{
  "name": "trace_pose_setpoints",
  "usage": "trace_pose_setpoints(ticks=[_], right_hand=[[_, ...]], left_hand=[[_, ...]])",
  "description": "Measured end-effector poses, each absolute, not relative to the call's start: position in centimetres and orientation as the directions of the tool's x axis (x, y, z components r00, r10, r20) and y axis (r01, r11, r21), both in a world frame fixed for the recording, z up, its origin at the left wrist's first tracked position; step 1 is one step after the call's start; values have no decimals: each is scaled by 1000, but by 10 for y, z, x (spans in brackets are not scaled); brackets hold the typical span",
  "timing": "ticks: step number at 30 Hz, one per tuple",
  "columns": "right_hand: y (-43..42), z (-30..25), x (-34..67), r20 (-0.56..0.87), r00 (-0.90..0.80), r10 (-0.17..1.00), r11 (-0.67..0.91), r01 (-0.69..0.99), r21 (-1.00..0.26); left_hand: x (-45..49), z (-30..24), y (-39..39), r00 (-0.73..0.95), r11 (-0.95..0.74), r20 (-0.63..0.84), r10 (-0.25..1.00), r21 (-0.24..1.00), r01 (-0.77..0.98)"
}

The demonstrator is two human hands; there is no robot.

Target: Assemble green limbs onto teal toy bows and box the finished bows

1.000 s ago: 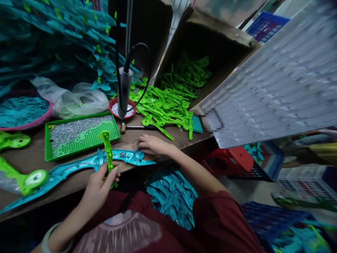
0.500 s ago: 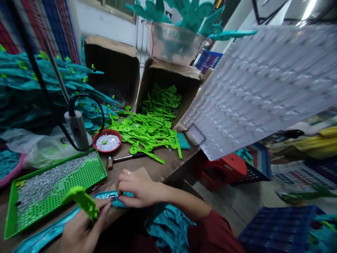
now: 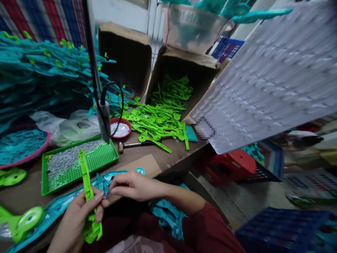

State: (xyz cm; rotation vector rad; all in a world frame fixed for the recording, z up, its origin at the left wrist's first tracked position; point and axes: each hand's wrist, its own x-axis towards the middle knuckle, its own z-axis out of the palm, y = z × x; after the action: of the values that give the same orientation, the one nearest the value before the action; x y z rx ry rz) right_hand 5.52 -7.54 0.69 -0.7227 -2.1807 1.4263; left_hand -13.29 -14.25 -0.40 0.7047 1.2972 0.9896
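My left hand (image 3: pixel 79 218) is closed around a long bright green plastic part (image 3: pixel 88 200), held upright over the table's front edge. My right hand (image 3: pixel 130 185) pinches something small against the teal plastic piece (image 3: pixel 63 203) lying along that edge; the fingertips of both hands nearly meet. What the right fingers pinch is too small to make out.
A green perforated tray (image 3: pixel 79 165) holds small metal screws. Behind it hang an electric screwdriver (image 3: pixel 104 119), a red dish (image 3: pixel 121 128) and a small hammer (image 3: pixel 134 144). Loose green parts (image 3: pixel 158 123) spill from a cardboard box (image 3: pixel 181 70). Teal pieces (image 3: pixel 39 77) are stacked left. A white sheet (image 3: pixel 263 84) hangs right.
The view swung down and left. My left hand turned the green part upright. My right hand shifted left along the teal piece toward my left hand.
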Motion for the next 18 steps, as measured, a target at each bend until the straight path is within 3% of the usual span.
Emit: trace_pose_setpoints(ticks=[4,7,9,14,18], right_hand=[[-79,12,50,79,-810,581,504,282,-816],[-81,16,42,16,-775,631,448,348,-824],[-83,16,39,-12,-740,672,386,365,-847],[-95,6,37,137,-686,715,518,388,-762],[-96,-2,38,294,-678,673,635,326,-701]], left_hand=[[-134,-14,-146,-108,315,-318,942,948,-38],[-135,-21,-143,-145,167,-143,979,972,167],[-137,-21,-143,-113,128,-105,988,966,223],[-146,-16,-150,54,239,-244,968,968,80],[-143,-19,-153,59,291,-286,957,951,-107]])
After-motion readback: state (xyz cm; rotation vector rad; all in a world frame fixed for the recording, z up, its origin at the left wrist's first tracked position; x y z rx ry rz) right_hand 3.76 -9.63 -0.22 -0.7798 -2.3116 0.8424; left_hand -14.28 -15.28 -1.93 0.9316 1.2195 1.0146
